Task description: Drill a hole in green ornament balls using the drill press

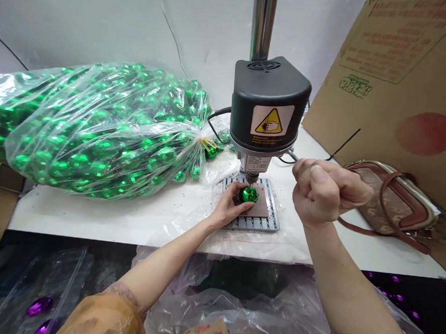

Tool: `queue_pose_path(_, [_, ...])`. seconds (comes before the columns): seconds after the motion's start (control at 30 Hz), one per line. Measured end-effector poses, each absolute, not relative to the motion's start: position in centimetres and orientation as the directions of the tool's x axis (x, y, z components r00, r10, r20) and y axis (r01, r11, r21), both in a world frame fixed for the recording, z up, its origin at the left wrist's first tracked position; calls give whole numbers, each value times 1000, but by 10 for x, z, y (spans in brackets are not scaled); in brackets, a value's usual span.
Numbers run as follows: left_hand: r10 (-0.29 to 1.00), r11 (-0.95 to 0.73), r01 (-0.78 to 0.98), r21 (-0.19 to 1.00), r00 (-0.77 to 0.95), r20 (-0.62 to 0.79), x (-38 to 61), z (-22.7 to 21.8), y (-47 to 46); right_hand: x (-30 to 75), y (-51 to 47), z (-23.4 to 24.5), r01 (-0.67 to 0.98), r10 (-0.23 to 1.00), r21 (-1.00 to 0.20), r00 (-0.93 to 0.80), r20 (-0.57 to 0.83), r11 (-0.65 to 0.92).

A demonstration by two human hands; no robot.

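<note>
Between the thumb and fingers of my left hand [231, 207] sits a shiny green faceted ball [249, 194], held on a brown board [260, 209] over a slotted metal base plate [274, 223]. The bit of a black bench drill press [270, 99] comes down onto the top of the ball; whether it has gone in, I cannot tell. My right hand [325, 191] is closed in a fist beside the drill head, around the drill press lever [292, 155], most of which the fingers hide. A thin black rod [345, 144] sticks up behind that hand.
A clear bag [108, 129] full of green faceted balls lies on the left of the white table [110, 215]. At right stand a large cardboard box [396, 107] and a brown handbag [395, 197]. Plastic sheeting [244, 314] hangs below the front edge; purple balls [39, 306] lie lower left.
</note>
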State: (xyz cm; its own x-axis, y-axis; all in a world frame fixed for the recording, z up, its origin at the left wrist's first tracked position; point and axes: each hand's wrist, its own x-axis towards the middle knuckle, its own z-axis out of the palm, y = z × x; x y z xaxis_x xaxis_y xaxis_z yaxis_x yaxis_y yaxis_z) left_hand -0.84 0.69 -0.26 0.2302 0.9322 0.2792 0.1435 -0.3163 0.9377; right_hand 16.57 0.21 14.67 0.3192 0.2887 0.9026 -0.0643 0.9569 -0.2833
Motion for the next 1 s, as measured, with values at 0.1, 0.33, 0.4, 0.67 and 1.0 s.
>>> queue_pose_path(0.1, [931, -320, 148, 936, 230, 282, -9, -2, 7, 166, 4, 143, -54, 250, -246, 313, 916, 968])
queue_pose_path(0.33, [930, -310, 136, 941, 247, 271, -10, -2, 6, 169, 7, 125, -21, 190, -191, 267, 945, 981])
queue_pose_path(0.4, [933, -304, 132, 943, 240, 267, -10, -2, 6, 169, 5, 124, -6, 184, -189, 260, 948, 982])
queue_pose_path(0.67, [950, -312, 255, 915, 111, 292, -5, 8, -2, 163, 3, 189, -128, 563, -563, 391, 728, 817])
queue_pose_path(1.0, [631, -631, 320, 707, 742, 227, -29, 31, -118, 165, 7, 199, -149, 587, -577, 370, 720, 803])
